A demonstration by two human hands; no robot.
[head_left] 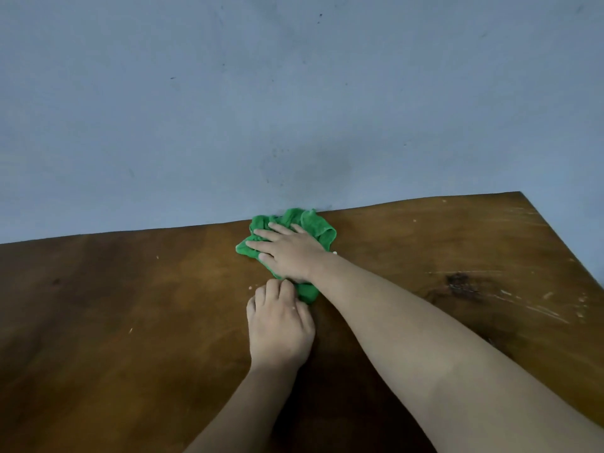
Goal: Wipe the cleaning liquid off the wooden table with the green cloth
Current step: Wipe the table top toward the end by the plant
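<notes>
A crumpled green cloth (pixel 313 222) lies on the brown wooden table (pixel 130 322), close to its far edge by the wall. My right hand (pixel 287 251) rests flat on top of the cloth with fingers spread, pressing it onto the wood. My left hand (pixel 281 325) sits just in front of it, fingers curled, pinching the near corner of the cloth. No pool of liquid shows clearly; the wood has a faint sheen and a few small pale specks.
A grey-blue wall (pixel 294 109) stands right behind the table's far edge. The table's right corner (pixel 519 192) and right edge slope down towards me. A dark stain with pale scratches (pixel 461 282) marks the wood at the right.
</notes>
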